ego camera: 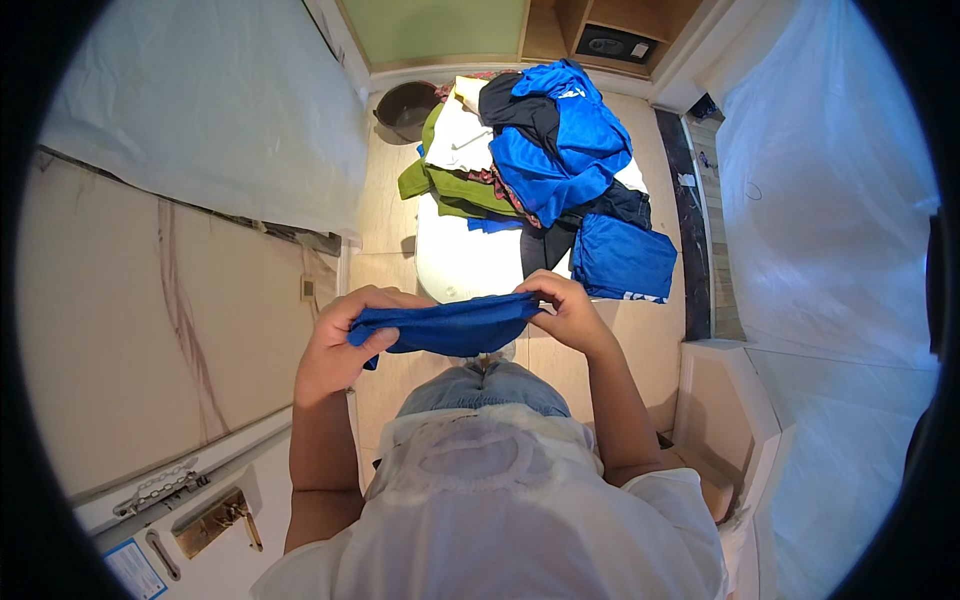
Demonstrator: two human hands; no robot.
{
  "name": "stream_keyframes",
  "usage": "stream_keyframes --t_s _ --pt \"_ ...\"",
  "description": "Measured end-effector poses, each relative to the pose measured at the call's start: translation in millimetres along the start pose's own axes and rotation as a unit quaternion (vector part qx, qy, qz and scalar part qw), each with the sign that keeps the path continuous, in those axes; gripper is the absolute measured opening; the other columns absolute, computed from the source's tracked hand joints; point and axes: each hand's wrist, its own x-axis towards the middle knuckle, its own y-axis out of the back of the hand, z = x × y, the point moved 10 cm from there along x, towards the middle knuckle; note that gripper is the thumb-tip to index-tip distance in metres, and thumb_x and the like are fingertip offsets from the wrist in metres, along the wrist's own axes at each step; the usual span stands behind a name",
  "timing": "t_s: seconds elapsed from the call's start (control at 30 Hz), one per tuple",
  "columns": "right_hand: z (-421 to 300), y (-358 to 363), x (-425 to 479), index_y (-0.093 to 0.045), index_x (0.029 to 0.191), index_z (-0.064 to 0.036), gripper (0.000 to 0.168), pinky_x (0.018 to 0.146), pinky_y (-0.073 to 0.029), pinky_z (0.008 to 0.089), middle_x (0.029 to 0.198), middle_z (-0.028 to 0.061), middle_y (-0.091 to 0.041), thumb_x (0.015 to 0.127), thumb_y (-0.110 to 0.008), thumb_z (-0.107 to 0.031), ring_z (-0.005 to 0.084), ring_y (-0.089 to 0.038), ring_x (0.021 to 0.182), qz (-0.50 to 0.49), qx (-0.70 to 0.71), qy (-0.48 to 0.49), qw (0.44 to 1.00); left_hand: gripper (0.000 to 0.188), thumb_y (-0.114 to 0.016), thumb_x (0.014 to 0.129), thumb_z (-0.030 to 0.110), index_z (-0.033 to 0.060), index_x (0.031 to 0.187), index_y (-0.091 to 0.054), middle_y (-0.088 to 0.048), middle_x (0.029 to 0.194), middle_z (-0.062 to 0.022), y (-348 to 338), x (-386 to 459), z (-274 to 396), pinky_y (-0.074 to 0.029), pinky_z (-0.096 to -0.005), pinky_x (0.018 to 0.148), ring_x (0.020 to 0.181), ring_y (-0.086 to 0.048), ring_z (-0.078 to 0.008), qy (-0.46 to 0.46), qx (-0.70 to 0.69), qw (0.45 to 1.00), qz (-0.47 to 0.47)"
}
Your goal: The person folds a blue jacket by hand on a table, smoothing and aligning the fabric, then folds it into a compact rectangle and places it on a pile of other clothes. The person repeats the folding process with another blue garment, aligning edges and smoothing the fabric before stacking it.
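A dark blue cloth garment [457, 328] is stretched sideways between my two hands, just in front of my body. My left hand [352, 330] grips one end, with the thumb on the near side. At the other end, the fingers and thumb of my right hand [561, 307] pinch the edge. Beyond them is a white table [469, 266] heaped with clothes. The heap includes a bright blue garment [555, 176], a white one [459, 135], an olive green one [469, 191] and black ones. A folded blue garment [624, 257] lies at the table's near right corner.
A dark bucket [406, 112] stands on the tiled floor behind the table's left side. Plastic sheeting hangs at left [225, 105] and right [825, 195]. A white door with a brass handle [217, 523] is at lower left. Wooden shelves [622, 22] hold a black safe [611, 46].
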Motion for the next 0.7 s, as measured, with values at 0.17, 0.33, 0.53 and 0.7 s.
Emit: stream_keyframes --t_s 0.17,0.33,0.53,0.7 --pt "9 14 -5 -0.069 0.102 -0.003 0.03 0.077 -0.053 0.0296 0.097 0.007 -0.066 0.076 -0.069 0.012 0.0182 -0.066 0.088 0.05 -0.002 -0.011 0.999 0.016 -0.066 0.091 0.002 -0.0003 0.107 -0.063 -0.069 0.119 -0.0195 6 -5 0 -0.052 -0.0386 0.094 0.107 -0.066 -0.0259 -0.033 0.023 0.999 -0.002" --pt "5 26 -9 -0.07 0.099 -0.001 0.03 0.075 -0.053 0.0343 0.094 0.0126 -0.064 0.072 -0.067 0.012 0.0271 -0.066 0.085 0.095 -0.157 0.0 0.983 0.017 -0.067 0.091 0.003 -0.0005 0.107 -0.063 -0.07 0.117 -0.0183 18 -14 5 -0.051 -0.0376 0.094 0.107 -0.066 -0.026 -0.045 0.042 0.997 0.04" --pt "-10 40 -2 -0.072 0.096 -0.002 0.031 0.07 -0.051 0.0325 0.09 0.0125 -0.063 0.071 -0.067 0.014 0.027 -0.065 0.08 0.184 -0.274 0.017 0.944 0.013 -0.069 0.088 0.002 -0.0013 0.099 -0.065 -0.068 0.103 -0.0126 53 -26 20 -0.05 -0.0318 0.083 0.092 -0.063 -0.0205 -0.064 0.239 0.957 0.154" --pt "-38 33 13 -0.073 0.097 -0.004 0.032 0.08 -0.05 0.0396 0.092 0.0129 -0.061 0.068 -0.068 0.008 0.0318 -0.062 0.089 0.198 -0.378 0.045 0.903 0.01 -0.073 0.085 0.0 -0.0026 0.093 -0.066 -0.062 0.085 -0.0069 92 -56 24 -0.046 -0.0271 0.07 0.077 -0.058 -0.0163 -0.089 0.273 0.922 0.259"
